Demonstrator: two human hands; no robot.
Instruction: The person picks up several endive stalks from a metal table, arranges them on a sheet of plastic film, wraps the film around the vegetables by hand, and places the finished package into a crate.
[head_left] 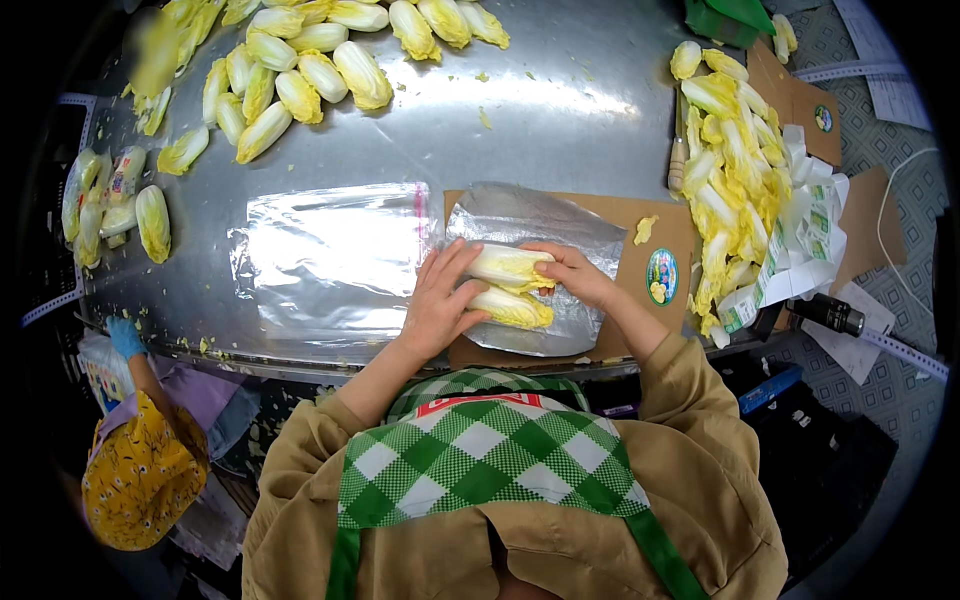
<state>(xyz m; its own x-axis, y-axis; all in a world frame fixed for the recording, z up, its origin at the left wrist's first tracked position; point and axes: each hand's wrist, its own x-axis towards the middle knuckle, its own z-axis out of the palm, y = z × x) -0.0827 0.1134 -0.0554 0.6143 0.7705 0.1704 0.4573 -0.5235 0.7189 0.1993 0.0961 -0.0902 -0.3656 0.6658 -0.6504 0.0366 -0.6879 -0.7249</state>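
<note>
Two small napa cabbages, an upper one (500, 264) and a lower one (513, 308), lie side by side over a shiny, rounded metal pan (545, 222). My left hand (437, 298) is closed about their white stem ends, its thumb against the lower one. At the leafy yellow end, my right hand (578, 275) grips the upper cabbage, thumb on top and fingertips showing between the two. Under the pan is a flat piece of cardboard (660, 220). Left of my hands, clear plastic bags (320, 260) with a pink strip along one edge lie flat on the metal table (560, 150).
Loose napa cabbages (297, 92) are heaped at the far left, near some bagged ones (122, 185). Trimmed leaves (735, 180) pile up on the right beside a wooden-handled knife (678, 165). A co-worker's blue-gloved hand (126, 337) shows at the left table edge.
</note>
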